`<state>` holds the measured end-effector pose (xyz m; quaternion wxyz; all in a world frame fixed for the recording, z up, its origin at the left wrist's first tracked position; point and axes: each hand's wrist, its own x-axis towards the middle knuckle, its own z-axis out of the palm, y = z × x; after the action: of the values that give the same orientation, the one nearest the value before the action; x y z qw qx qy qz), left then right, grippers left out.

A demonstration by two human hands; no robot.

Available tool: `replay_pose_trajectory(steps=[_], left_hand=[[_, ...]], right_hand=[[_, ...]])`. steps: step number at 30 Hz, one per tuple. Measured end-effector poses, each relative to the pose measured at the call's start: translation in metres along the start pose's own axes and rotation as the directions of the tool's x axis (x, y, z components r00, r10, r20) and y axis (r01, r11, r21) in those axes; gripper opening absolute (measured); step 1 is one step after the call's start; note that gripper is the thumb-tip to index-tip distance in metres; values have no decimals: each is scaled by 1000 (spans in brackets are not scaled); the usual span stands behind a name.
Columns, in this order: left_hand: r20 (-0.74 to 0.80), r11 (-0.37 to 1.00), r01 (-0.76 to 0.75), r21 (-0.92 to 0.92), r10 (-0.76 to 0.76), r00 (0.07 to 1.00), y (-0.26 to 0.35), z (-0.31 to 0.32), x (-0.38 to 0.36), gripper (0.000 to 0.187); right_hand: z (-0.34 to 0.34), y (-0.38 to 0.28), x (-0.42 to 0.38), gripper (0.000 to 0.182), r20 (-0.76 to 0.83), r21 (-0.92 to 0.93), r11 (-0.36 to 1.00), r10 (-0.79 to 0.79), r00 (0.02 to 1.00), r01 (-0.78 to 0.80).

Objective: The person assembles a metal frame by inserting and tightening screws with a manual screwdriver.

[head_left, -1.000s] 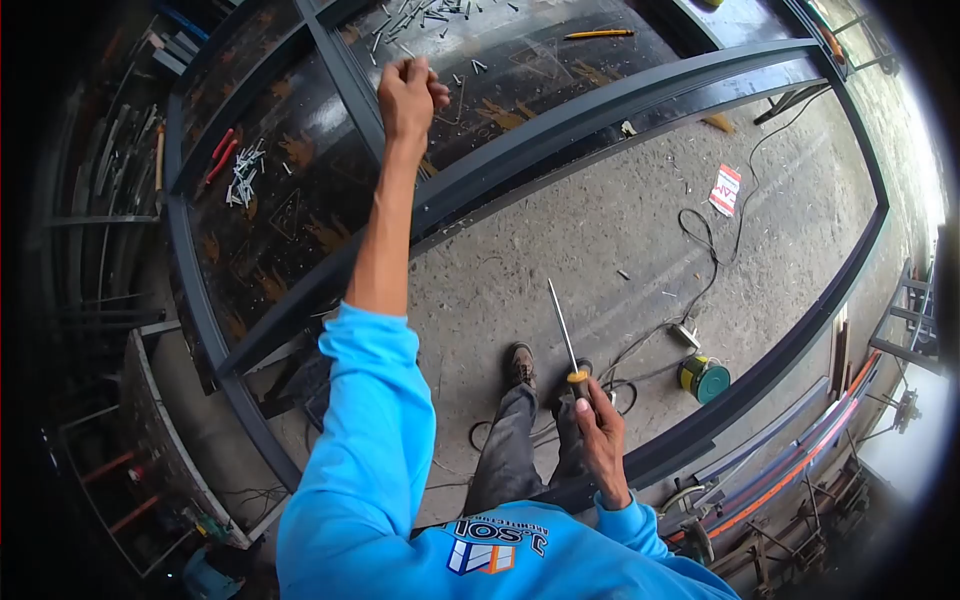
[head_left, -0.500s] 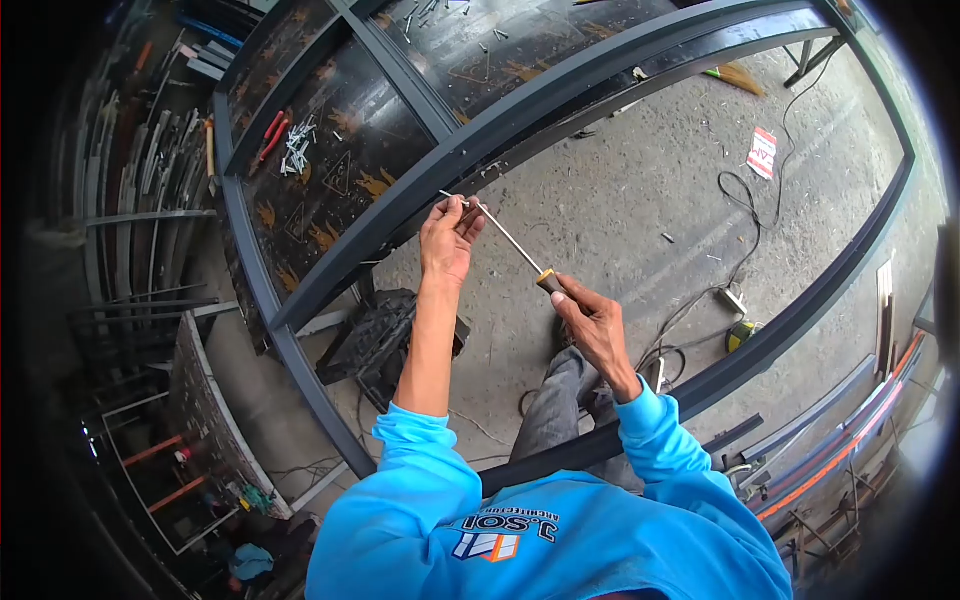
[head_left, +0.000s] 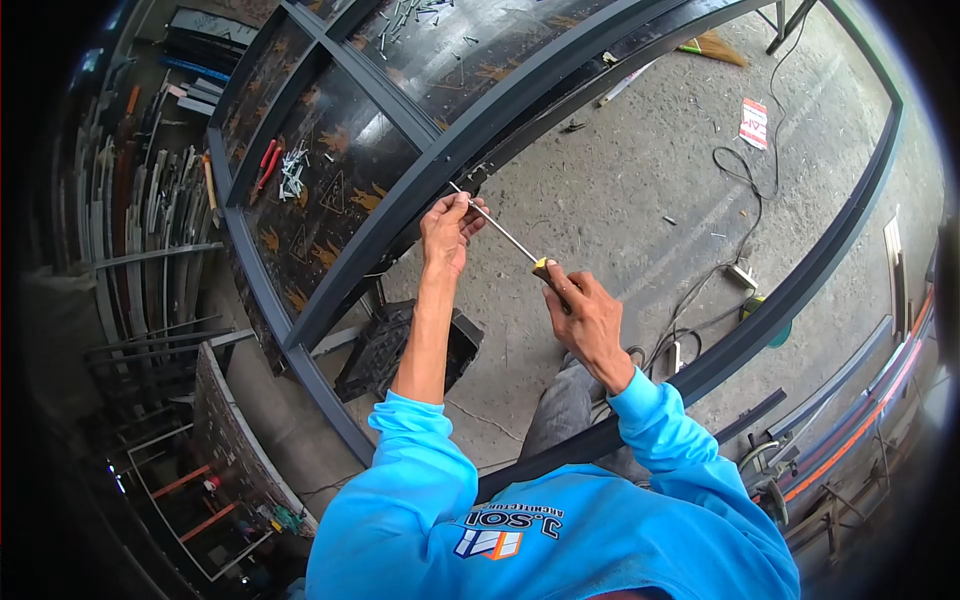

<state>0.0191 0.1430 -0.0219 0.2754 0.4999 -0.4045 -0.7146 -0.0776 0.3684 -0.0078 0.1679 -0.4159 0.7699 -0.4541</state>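
Observation:
My left hand [head_left: 453, 232] is closed in a pinch just under the inner edge of a dark grey metal frame [head_left: 375, 222]. A thin screw [head_left: 455, 187] pokes out beyond its fingertips toward that bar. Wrapped round the dark and yellow handle of a screwdriver [head_left: 514, 242] is my right hand [head_left: 586, 315]. The shaft slants up and left, its tip ending at my left fingers. Whether the tip sits in the screw's head is hidden by those fingers.
Red-handled pliers [head_left: 266, 165] and a pile of screws [head_left: 293, 172] lie on the dark board [head_left: 340, 160]. Below the frame are a black plastic crate [head_left: 455, 345], a cable [head_left: 757, 205] and a broom [head_left: 718, 47]. Metal lengths [head_left: 150, 210] are stacked at left.
The screwdriver handle and my right hand have shifted slightly up and left. My left hand stays pinched, and the screw now points more steeply up toward the bar. The view has moved a little.

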Motion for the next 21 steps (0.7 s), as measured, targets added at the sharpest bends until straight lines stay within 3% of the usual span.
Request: replay_pose_trajectory(steps=[1,3,5,8,21], left_hand=[[-36,999,-27,28,28,999,1,1,2,19],[-43,998,-57,38,58,997,9,7,6,21],[-59,996,-76,51,79,995,11,3,11,23],[-61,993,-112,40,115,992,11,-3,27,22],[-16,993,-117,-32,117,993,15,-10,43,22]], right_hand=[[6,-3,0,34,-75,-127,988,-99,992,89],[16,-7,4,36,-88,-67,995,-82,993,77],[25,-13,6,35,17,110,985,133,991,-134],[38,-12,15,34,69,207,950,224,972,-234],[50,-12,29,32,15,220,953,209,978,-207]])
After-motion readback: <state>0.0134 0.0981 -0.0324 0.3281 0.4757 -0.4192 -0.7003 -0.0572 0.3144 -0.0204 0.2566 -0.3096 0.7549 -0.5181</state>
